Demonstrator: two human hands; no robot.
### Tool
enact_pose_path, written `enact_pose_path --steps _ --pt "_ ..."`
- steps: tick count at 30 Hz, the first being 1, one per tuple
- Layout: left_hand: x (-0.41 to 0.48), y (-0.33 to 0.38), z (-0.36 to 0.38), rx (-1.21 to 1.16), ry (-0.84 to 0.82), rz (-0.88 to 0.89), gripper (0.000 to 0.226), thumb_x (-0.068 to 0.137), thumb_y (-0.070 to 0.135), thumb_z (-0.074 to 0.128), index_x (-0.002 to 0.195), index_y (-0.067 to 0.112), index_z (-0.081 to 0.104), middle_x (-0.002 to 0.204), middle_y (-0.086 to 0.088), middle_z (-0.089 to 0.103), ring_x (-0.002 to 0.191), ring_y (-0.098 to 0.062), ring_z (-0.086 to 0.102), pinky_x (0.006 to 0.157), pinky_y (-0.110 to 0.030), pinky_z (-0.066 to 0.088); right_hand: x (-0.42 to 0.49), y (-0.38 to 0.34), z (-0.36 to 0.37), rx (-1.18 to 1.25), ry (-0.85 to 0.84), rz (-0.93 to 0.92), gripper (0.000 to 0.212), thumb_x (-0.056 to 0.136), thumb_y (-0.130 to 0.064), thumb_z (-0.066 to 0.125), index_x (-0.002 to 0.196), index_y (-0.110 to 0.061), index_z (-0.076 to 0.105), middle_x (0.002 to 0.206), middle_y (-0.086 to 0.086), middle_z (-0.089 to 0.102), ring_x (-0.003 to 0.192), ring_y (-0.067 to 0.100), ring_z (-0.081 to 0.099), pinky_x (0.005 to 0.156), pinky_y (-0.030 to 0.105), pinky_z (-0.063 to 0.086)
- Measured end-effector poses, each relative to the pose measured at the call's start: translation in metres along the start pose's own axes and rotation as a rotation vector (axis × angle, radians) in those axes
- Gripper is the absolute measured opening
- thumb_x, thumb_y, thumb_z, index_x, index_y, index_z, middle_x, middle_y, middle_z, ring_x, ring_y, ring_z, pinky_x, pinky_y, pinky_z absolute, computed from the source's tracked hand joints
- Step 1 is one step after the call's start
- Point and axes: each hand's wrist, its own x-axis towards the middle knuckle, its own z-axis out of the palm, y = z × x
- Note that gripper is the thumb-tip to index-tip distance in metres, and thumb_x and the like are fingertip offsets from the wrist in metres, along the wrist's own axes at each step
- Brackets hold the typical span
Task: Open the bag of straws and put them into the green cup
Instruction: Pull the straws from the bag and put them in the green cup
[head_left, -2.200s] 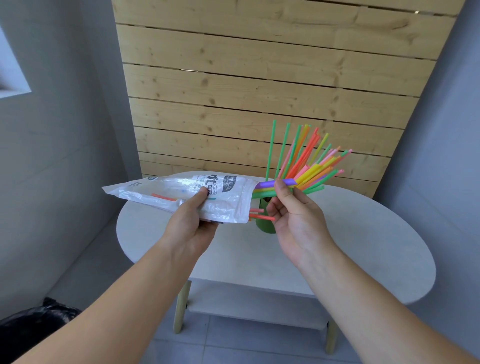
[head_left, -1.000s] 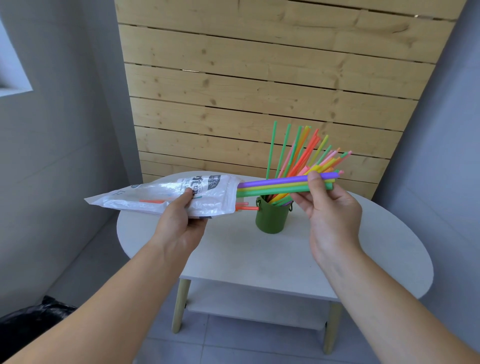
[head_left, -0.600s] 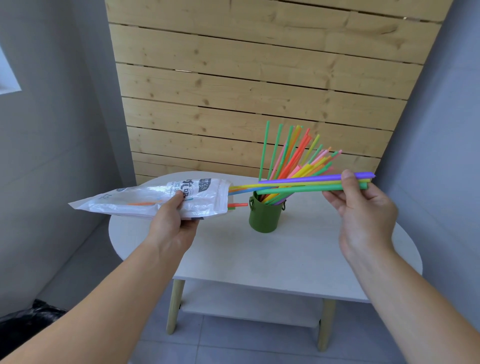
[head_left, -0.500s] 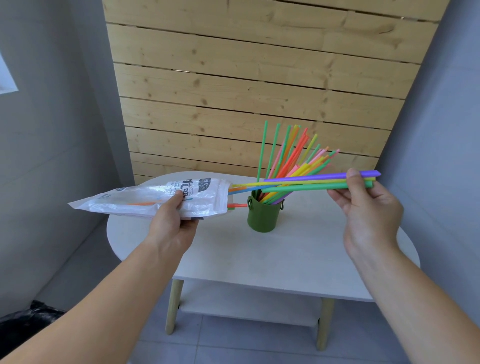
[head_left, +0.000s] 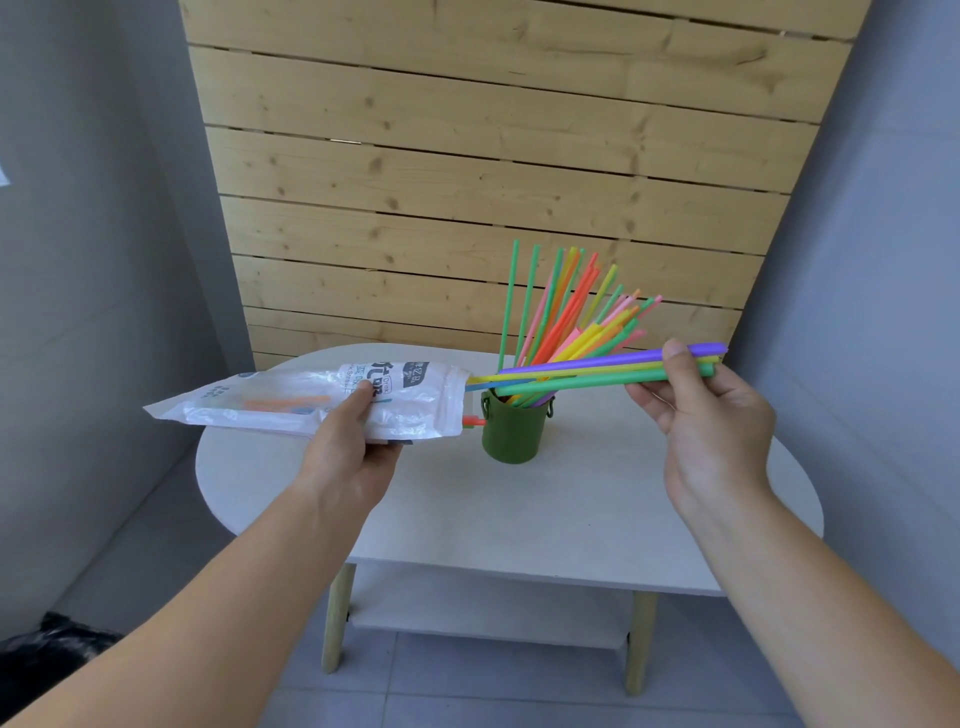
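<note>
L hand (head_left: 358, 447) grips the bag (head_left: 311, 402) from under w/ thumb on top, mouth facing right. R hand (head_left: 711, 415) pinches the right ends of a few pulled straws (head_left: 587, 371) (purple, yellow, green), thumb on top. The hands are well apart, and the bundle lies nearly level between them, over the green cup (head_left: 514, 431). I can't tell if its left tips are clear of the bag mouth. I judge the straws v. light, smooth and bendy: an end pinch lets the free tips sag and fan, so I'd hold nearer mid-length and squeeze gently, as they could crush or slip past each other. The bag is thin, crinkly film, nearly empty. An orange straw (head_left: 285, 401) shows inside and a red end (head_left: 471, 420) pokes out at the mouth. The cup is already packed w/ standing straws (head_left: 561, 312) leaning right, so free room at the rim looks tight, prob. best on the near-left side. The cup looks light enough to tip if nudged. It stands mid-table (head_left: 519, 509), well in from the edges, w/ bare top near and right. Wood slat wall (head_left: 467, 156) is behind, w/ open air above.
</note>
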Motion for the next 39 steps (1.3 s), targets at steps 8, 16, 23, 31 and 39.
enact_pose_path --steps 8,16,23,31,39 --pt "0.001 0.001 -0.002 -0.008 0.015 -0.006 0.034 0.099 0.004 0.065 0.133 0.006 0.06 0.101 -0.003 0.076 0.066 -0.012 0.078 0.053 -0.028 0.061 0.0 -0.002 0.0 0.033 -0.036 0.041 0.02 0.094 -0.018 0.07 0.075 -0.014 0.075 0.083 0.011 0.069 0.075 0.021 0.07 0.074 0.03 0.061" --pt "0.003 0.006 -0.004 -0.014 0.03 0.004 0.036 0.099 0.006 0.066 0.135 0.005 0.059 0.103 -0.003 0.076 0.066 -0.013 0.078 0.052 -0.026 0.06 0.005 -0.002 -0.006 -0.067 0.055 -0.1 0.018 0.093 -0.02 0.071 0.078 -0.012 0.073 0.071 -0.001 0.066 0.069 0.015 0.07 0.075 0.031 0.062" --pt "0.005 0.007 -0.006 -0.019 0.041 0.019 0.034 0.1 0.007 0.065 0.134 0.007 0.06 0.097 -0.002 0.076 0.064 -0.012 0.078 0.052 -0.026 0.06 0.007 -0.009 -0.001 -0.103 0.029 -0.246 0.026 0.091 -0.024 0.072 0.066 -0.025 0.075 0.064 -0.007 0.066 0.072 0.018 0.071 0.075 0.033 0.063" --pt "0.002 0.007 -0.007 -0.009 0.044 0.01 0.029 0.1 0.008 0.066 0.128 0.009 0.063 0.097 -0.001 0.076 0.064 -0.012 0.078 0.052 -0.025 0.059 -0.001 -0.02 0.003 -0.228 -0.064 -0.421 0.013 0.093 -0.026 0.071 0.086 -0.016 0.076 0.073 -0.004 0.071 0.083 0.029 0.075 0.075 0.037 0.064" --pt "0.0 0.007 -0.004 0.014 0.03 -0.002 0.035 0.101 0.009 0.065 0.135 0.007 0.061 0.104 -0.002 0.076 0.078 -0.014 0.077 0.057 -0.027 0.062 -0.006 -0.007 0.007 -0.435 -0.188 -0.542 0.009 0.093 -0.025 0.071 0.084 -0.022 0.071 0.082 0.01 0.068 0.083 0.032 0.072 0.073 0.031 0.061"
